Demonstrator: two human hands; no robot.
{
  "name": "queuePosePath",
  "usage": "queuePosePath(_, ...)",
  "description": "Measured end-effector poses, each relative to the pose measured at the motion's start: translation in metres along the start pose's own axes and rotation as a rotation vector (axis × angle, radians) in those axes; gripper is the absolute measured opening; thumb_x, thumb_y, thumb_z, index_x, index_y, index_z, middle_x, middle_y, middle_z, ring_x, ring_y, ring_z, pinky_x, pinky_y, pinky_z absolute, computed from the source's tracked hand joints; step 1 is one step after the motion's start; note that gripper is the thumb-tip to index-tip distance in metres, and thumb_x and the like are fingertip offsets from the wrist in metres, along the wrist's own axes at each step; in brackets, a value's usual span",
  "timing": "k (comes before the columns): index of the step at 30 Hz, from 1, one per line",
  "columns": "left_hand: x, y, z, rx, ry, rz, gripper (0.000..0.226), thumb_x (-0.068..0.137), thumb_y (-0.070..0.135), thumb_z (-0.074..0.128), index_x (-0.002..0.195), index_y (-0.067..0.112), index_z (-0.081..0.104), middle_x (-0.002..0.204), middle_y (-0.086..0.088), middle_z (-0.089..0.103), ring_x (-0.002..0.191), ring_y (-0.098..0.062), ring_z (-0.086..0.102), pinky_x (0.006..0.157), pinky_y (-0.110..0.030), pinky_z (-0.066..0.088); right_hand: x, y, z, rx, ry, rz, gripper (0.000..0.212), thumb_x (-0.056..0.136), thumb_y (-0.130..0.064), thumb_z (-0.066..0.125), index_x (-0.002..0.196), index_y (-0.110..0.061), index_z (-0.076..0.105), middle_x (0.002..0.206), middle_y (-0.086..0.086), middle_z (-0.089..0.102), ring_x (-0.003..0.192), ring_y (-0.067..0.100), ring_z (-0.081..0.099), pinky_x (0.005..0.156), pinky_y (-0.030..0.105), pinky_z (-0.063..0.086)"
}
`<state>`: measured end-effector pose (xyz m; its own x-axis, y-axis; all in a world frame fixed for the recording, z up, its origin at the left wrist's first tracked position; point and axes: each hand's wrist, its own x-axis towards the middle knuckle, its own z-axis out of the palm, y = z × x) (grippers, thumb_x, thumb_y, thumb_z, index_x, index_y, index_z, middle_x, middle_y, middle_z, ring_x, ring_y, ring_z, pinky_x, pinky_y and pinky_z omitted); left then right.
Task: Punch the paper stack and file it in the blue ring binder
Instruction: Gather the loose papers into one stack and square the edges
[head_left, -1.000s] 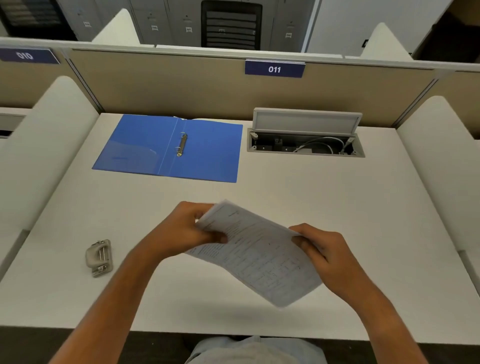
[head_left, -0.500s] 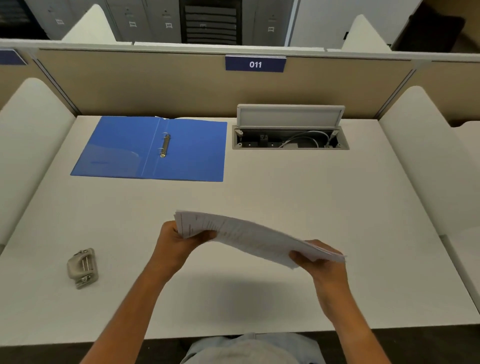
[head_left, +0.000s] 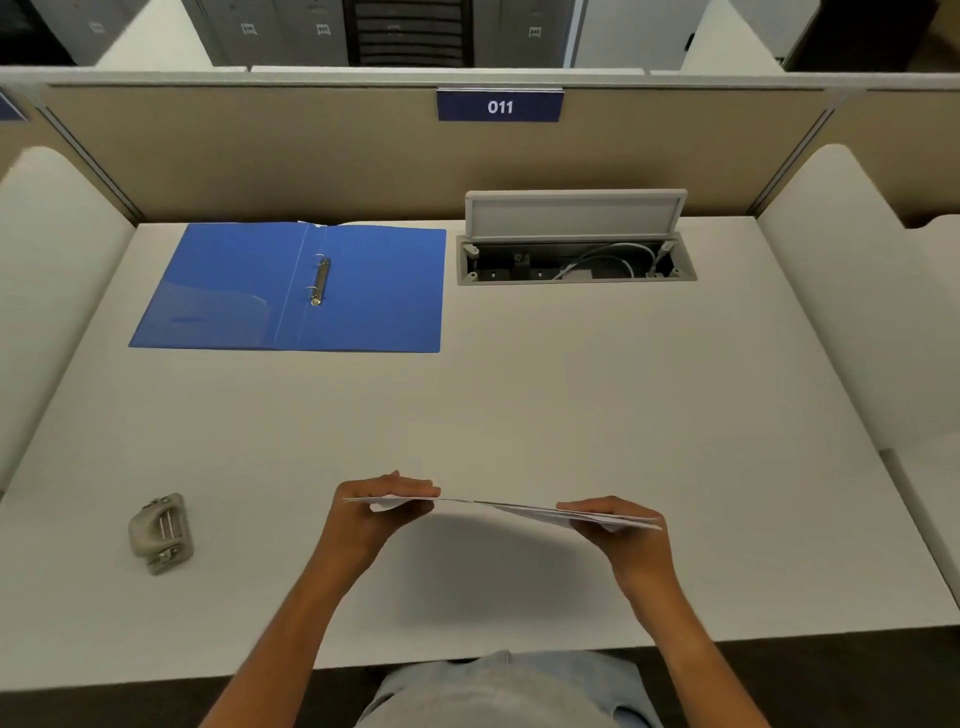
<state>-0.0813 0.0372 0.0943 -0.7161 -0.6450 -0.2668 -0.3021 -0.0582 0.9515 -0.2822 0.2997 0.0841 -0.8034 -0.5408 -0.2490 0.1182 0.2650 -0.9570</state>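
I hold the paper stack (head_left: 524, 510) edge-on above the desk, so it shows as a thin white line with a shadow under it. My left hand (head_left: 376, 506) grips its left end and my right hand (head_left: 615, 522) grips its right end. The blue ring binder (head_left: 374, 296) lies open flat at the back left, its metal rings (head_left: 319, 280) at the spine. A small grey hole punch (head_left: 162, 532) sits on the desk at the near left, apart from both hands.
An open cable box (head_left: 574, 260) with its lid raised is set into the white desk (head_left: 571, 395) at the back right. A beige partition (head_left: 311, 150) with a label 011 closes the back, and white side panels flank the desk.
The paper stack has turned from a tilted, face-up hold to level and edge-on, and both hands have moved slightly forward with it.
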Motion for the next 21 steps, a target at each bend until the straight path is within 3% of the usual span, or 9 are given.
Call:
queuePosePath(2,-0.001,-0.001,-0.001,0.016,-0.003,0.035,0.021,0.079,-0.003,0.087,0.095,0.011,0.087,0.102,0.001,0.085,0.106,-0.009,0.076,0.105,-0.016,0.048,-0.001,-0.001,-0.004,0.005,-0.003,-0.010,0.022,0.083,0.014,0.080,0.092,-0.005,0.086,0.090,0.004,0.085,0.088,0.015,0.080,0.079,0.021,0.061)
queuePosePath(5,-0.001,-0.010,0.003,-0.006,0.012,-0.048,0.031,0.076,0.000,0.091,0.100,0.018,0.087,0.109,0.004,0.083,0.104,-0.006,0.075,0.085,-0.011,0.055,-0.002,0.006,-0.003,-0.067,0.003,0.040,0.025,0.085,0.008,0.082,0.092,-0.016,0.084,0.089,-0.005,0.083,0.082,0.007,0.077,0.071,0.016,0.056)
queuePosePath(7,0.000,-0.017,0.007,0.010,0.011,-0.065,0.036,0.074,-0.001,0.092,0.100,0.023,0.087,0.108,0.008,0.082,0.102,-0.005,0.075,0.080,-0.009,0.056,-0.001,0.013,-0.002,-0.087,0.002,0.073,0.024,0.085,0.004,0.084,0.093,-0.018,0.083,0.089,-0.006,0.083,0.081,0.007,0.076,0.071,0.019,0.056)
queuePosePath(9,0.002,-0.018,0.009,0.032,-0.008,-0.059,0.036,0.075,-0.004,0.091,0.094,0.026,0.087,0.105,0.008,0.082,0.100,-0.004,0.075,0.083,-0.014,0.058,-0.001,0.015,-0.001,-0.089,0.014,0.090,0.022,0.085,0.001,0.086,0.092,-0.020,0.083,0.088,-0.006,0.083,0.080,0.007,0.076,0.071,0.019,0.055)
queuePosePath(13,0.009,-0.024,0.004,0.056,0.014,0.061,0.021,0.068,-0.004,0.092,0.083,0.008,0.086,0.102,-0.010,0.082,0.109,-0.024,0.076,0.098,-0.050,0.060,-0.001,0.001,-0.004,-0.070,0.009,0.017,0.025,0.086,0.006,0.083,0.090,-0.018,0.085,0.087,-0.007,0.084,0.084,0.006,0.078,0.076,0.017,0.059)
queuePosePath(17,0.010,-0.026,-0.008,0.049,-0.016,0.182,0.021,0.070,0.008,0.094,0.089,0.012,0.085,0.111,-0.011,0.078,0.114,-0.031,0.074,0.098,-0.048,0.060,0.001,-0.008,-0.012,-0.014,-0.031,-0.017,0.024,0.085,0.012,0.079,0.094,-0.010,0.087,0.095,0.005,0.085,0.095,0.022,0.081,0.088,0.030,0.063)
queuePosePath(21,0.010,-0.030,-0.009,0.078,-0.015,0.107,0.029,0.072,0.009,0.092,0.099,0.015,0.085,0.113,-0.004,0.080,0.113,-0.024,0.075,0.099,-0.050,0.060,0.000,0.001,-0.010,-0.045,-0.047,-0.035,0.025,0.082,0.009,0.084,0.097,-0.011,0.086,0.100,0.005,0.085,0.098,0.022,0.080,0.088,0.031,0.063)
